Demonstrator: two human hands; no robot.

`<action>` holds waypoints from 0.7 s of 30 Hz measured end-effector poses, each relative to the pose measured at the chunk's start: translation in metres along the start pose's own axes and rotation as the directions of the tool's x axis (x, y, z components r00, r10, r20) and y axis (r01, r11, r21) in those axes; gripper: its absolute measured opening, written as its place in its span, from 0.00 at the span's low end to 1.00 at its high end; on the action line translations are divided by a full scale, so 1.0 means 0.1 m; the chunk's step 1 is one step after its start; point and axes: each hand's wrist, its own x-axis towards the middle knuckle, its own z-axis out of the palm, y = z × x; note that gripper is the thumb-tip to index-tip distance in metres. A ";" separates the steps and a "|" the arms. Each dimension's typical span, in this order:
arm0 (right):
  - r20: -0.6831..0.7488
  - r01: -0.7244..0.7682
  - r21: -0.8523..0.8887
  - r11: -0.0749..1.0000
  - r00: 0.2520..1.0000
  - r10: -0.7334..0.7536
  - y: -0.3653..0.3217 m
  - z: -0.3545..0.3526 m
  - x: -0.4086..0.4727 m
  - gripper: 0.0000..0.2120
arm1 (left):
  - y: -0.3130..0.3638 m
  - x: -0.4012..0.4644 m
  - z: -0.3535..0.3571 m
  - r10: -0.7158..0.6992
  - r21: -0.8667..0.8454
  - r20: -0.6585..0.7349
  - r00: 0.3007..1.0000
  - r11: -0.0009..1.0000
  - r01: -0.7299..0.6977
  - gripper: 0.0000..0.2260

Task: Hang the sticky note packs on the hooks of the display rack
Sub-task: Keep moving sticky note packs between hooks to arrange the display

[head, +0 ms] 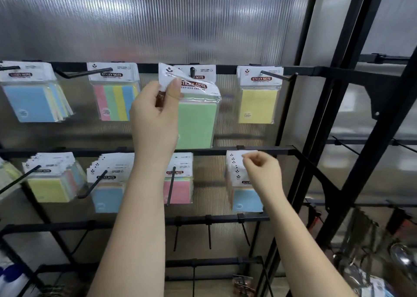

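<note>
A ribbed translucent panel (158, 21) backed the black display rack (300, 107), which carried horizontal bars with peg hooks.

Top row, left to right: a bunch of blue-fronted packs (33, 93) on a hook at the frame edge; striped packs (114, 91) of pink, green, yellow and blue on the second hook (84, 73); a hung pack (203, 73) on the centre hook (192, 71); yellow packs (259, 93) on the fourth hook (278, 75).

The left hand (155, 116) pinched the white header card of a green sticky note pack (196, 118) between thumb and fingers. The pack was tilted, its clear wrapper creased, and it sat just in front of the centre hook and overlapped the hung pack. I could not tell whether its hole was on the hook.

Second row: a yellow-fronted bunch (52, 179), a blue-fronted bunch (108, 184), pink-fronted packs (179, 181), and a thick stack of blue-fronted packs (243, 184) at the right end. The right hand (261, 172) had its fingers curled at the header cards of that stack, fingertips touching the top card; a firm grip could not be confirmed.

The lower bars held bare hooks (208, 233).
</note>
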 end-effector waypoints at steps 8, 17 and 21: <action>0.118 0.103 -0.240 0.965 0.990 -0.076 0.06 -0.01 -0.13 0.08 | 0.07 -0.01 -0.08 0.140 -0.090 -0.036 0.989 0.986 -0.143 0.22; 0.119 0.092 -0.255 0.963 0.991 -0.063 0.03 0.00 -0.16 0.07 | 0.08 0.10 -0.05 0.152 -0.117 -0.043 0.987 0.981 -0.157 0.21; 0.121 0.098 -0.260 0.961 0.990 -0.068 0.03 0.01 -0.18 0.07 | 0.05 0.13 0.02 0.074 -0.132 -0.060 0.995 0.988 -0.082 0.22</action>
